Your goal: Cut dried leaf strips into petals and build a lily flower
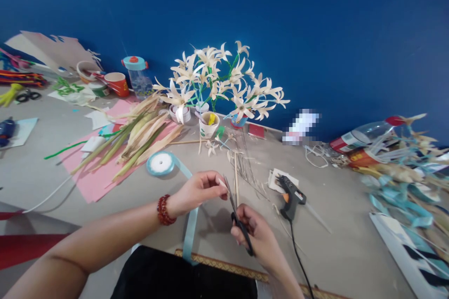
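My right hand point(254, 231) is wrapped round the black handles of a pair of scissors point(238, 222), whose blades point up and away from me. Just left of the blades, my left hand point(201, 190) pinches a small pale strip point(222, 183) between thumb and fingertips. The strip is close to the blade tips; whether they touch it I cannot tell. A light blue ribbon point(190, 236) runs from its spool point(160, 163), passes under my left wrist and hangs toward my lap.
Pale handmade flowers point(210, 79) stand in cups at the back. Dried corn husks point(143, 138) lie on pink paper point(89, 187) to the left. A glue gun point(291, 195) with a black cord rests right of my hands. A plastic bottle point(368, 134) and more ribbons crowd the far right.
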Available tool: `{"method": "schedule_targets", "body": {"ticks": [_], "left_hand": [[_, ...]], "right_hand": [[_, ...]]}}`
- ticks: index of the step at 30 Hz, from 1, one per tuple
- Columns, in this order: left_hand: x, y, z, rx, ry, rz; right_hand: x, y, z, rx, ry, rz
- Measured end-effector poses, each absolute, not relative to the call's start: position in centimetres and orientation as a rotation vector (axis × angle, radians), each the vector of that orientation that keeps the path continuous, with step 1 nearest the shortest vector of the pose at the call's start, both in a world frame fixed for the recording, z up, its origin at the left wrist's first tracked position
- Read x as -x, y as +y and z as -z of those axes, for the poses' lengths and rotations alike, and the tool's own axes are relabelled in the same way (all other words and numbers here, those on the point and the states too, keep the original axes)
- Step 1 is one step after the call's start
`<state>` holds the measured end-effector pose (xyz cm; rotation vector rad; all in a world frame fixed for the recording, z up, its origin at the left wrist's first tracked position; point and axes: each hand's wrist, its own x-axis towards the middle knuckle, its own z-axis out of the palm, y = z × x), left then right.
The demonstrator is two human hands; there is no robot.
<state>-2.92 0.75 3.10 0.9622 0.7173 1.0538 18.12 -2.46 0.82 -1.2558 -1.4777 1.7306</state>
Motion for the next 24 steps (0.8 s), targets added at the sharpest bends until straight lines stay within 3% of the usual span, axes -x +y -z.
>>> {"method": "schedule_targets", "body": {"ticks": [12,24], "left_hand": [[2.9,0.9,-3.1,-0.968,0.722,-1.069],[2.9,1.0,-2.6,-0.936,0.763,-1.082]], "right_hand": [[-18.2,-2.2,-1.2,1.291,-1.406,-1.671],[-23.6,-2.7,-0.4,1.739,-2.028,-0.582]]}}
